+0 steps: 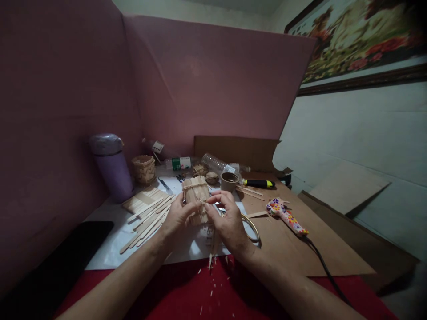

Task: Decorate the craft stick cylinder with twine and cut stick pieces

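A small barrel-like piece made of wooden sticks, with a twine band near its top, is held up over the white paper. My left hand grips its left side, the thumb laid across its front. The fingers of my right hand are pinched together at the front of the piece, near its lower right; a small pale bit shows between the fingertips, too small to make out. Thin slivers hang below my right hand. Loose craft sticks lie on the paper to the left.
A purple tumbler and a woven-look pot stand at the left. Behind are plastic bottles, twine balls and a brown cup. Right are a yellow-black cutter, a flowered glue gun with cord, and a golden ring.
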`<state>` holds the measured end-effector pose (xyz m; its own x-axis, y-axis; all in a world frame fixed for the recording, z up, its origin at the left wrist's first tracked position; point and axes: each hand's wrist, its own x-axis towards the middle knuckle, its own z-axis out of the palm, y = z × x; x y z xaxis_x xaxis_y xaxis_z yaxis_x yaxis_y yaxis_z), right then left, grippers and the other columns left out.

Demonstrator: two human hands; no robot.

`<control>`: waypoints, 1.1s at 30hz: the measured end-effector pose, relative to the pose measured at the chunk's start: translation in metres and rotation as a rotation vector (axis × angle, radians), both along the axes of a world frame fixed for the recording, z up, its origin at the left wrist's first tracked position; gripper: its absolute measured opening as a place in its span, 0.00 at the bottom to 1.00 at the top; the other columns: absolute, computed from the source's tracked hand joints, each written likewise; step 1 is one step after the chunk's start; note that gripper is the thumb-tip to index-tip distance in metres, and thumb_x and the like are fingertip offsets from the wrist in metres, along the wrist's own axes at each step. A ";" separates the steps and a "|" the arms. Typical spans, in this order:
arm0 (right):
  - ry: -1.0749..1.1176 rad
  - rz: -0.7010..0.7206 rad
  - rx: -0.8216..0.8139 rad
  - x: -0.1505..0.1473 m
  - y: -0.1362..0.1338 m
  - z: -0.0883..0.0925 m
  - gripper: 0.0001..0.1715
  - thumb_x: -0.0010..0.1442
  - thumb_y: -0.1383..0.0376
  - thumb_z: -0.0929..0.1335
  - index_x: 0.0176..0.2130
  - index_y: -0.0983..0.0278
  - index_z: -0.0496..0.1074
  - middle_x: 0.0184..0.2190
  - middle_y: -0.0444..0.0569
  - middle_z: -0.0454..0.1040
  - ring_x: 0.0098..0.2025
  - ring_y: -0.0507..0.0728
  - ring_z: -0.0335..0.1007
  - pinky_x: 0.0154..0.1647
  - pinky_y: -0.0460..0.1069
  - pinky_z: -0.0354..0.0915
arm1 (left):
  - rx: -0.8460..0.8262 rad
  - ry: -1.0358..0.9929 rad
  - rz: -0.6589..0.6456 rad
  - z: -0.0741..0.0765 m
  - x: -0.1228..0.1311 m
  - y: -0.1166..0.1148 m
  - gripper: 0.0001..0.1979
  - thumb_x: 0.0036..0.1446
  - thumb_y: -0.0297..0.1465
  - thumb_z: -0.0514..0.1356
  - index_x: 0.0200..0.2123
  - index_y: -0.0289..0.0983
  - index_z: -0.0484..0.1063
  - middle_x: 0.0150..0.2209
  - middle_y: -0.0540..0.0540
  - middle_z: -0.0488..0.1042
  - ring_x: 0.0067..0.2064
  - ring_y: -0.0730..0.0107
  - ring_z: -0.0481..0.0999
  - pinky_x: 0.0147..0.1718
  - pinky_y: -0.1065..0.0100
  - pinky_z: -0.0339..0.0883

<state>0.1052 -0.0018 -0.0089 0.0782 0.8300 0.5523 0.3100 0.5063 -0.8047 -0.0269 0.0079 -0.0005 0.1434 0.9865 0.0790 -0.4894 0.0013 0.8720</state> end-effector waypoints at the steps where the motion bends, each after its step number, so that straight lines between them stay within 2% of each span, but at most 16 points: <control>1: 0.002 0.000 -0.001 0.000 0.000 0.000 0.06 0.57 0.62 0.68 0.32 0.63 0.72 0.43 0.53 0.68 0.49 0.60 0.65 0.49 0.55 0.62 | 0.011 0.019 0.007 -0.001 0.000 0.001 0.24 0.46 0.29 0.69 0.47 0.34 0.67 0.40 0.41 0.78 0.36 0.62 0.79 0.34 0.64 0.73; 7: 0.018 0.003 -0.026 0.002 0.002 0.000 0.07 0.56 0.61 0.69 0.30 0.63 0.72 0.42 0.52 0.68 0.48 0.60 0.66 0.50 0.55 0.62 | 0.063 0.068 0.038 -0.004 0.000 0.002 0.26 0.45 0.30 0.70 0.49 0.35 0.68 0.45 0.39 0.78 0.41 0.61 0.79 0.38 0.64 0.73; 12: 0.080 0.071 -0.106 0.003 0.007 -0.002 0.11 0.55 0.58 0.70 0.28 0.64 0.73 0.43 0.53 0.68 0.49 0.61 0.67 0.49 0.55 0.64 | 0.002 -0.031 0.017 0.001 0.002 -0.002 0.24 0.45 0.27 0.69 0.46 0.36 0.68 0.39 0.43 0.79 0.37 0.63 0.79 0.34 0.65 0.74; 16: 0.139 0.121 -0.164 0.005 0.011 -0.002 0.13 0.54 0.56 0.70 0.28 0.64 0.72 0.45 0.54 0.69 0.48 0.60 0.68 0.45 0.52 0.67 | -0.069 -0.082 0.013 0.003 0.001 -0.002 0.23 0.45 0.27 0.68 0.46 0.37 0.68 0.35 0.45 0.78 0.33 0.64 0.79 0.32 0.63 0.75; 19: 0.129 0.070 -0.196 0.013 0.017 0.001 0.12 0.55 0.57 0.69 0.29 0.64 0.71 0.45 0.55 0.71 0.46 0.60 0.69 0.42 0.51 0.67 | -0.095 -0.094 0.092 0.005 -0.003 0.004 0.24 0.43 0.26 0.67 0.46 0.36 0.68 0.35 0.43 0.78 0.32 0.62 0.79 0.30 0.61 0.76; 21: -0.016 -0.016 -0.208 0.019 0.022 0.003 0.09 0.55 0.60 0.69 0.29 0.64 0.72 0.43 0.54 0.72 0.45 0.60 0.69 0.42 0.52 0.66 | -0.097 -0.110 0.196 0.006 -0.007 0.010 0.21 0.42 0.25 0.65 0.44 0.35 0.70 0.35 0.43 0.78 0.33 0.61 0.79 0.31 0.61 0.76; 24: -0.446 -0.119 -0.214 0.025 0.027 0.001 0.05 0.55 0.66 0.69 0.28 0.65 0.74 0.38 0.54 0.73 0.45 0.61 0.68 0.46 0.54 0.63 | -0.079 -0.192 0.316 0.007 -0.013 0.019 0.15 0.41 0.24 0.64 0.36 0.34 0.71 0.32 0.46 0.78 0.33 0.65 0.78 0.34 0.66 0.75; 26: -0.637 -0.129 -0.213 0.024 0.029 -0.003 0.05 0.54 0.68 0.69 0.27 0.64 0.75 0.36 0.53 0.74 0.44 0.61 0.67 0.47 0.54 0.61 | -0.057 -0.207 0.326 0.006 -0.016 0.023 0.13 0.41 0.24 0.65 0.34 0.34 0.71 0.30 0.47 0.77 0.34 0.65 0.78 0.35 0.67 0.75; 30: -0.734 -0.113 -0.193 0.014 0.032 -0.012 0.08 0.53 0.71 0.70 0.24 0.64 0.76 0.33 0.53 0.75 0.41 0.61 0.67 0.43 0.53 0.61 | -0.041 -0.193 0.282 0.005 -0.016 0.022 0.14 0.42 0.25 0.65 0.36 0.33 0.72 0.30 0.46 0.78 0.33 0.65 0.78 0.34 0.66 0.75; 33: -0.773 -0.129 -0.154 0.011 0.033 -0.012 0.09 0.53 0.72 0.69 0.25 0.63 0.77 0.33 0.53 0.75 0.41 0.61 0.67 0.43 0.53 0.61 | -0.040 -0.196 0.267 0.007 -0.015 0.019 0.17 0.42 0.24 0.65 0.39 0.33 0.73 0.30 0.48 0.78 0.33 0.65 0.78 0.34 0.65 0.75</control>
<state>0.1158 0.0314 -0.0207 -0.1795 0.9119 0.3691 0.8572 0.3291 -0.3961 -0.0419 0.0266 0.0068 -0.1348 0.9901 0.0400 -0.6355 -0.1173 0.7631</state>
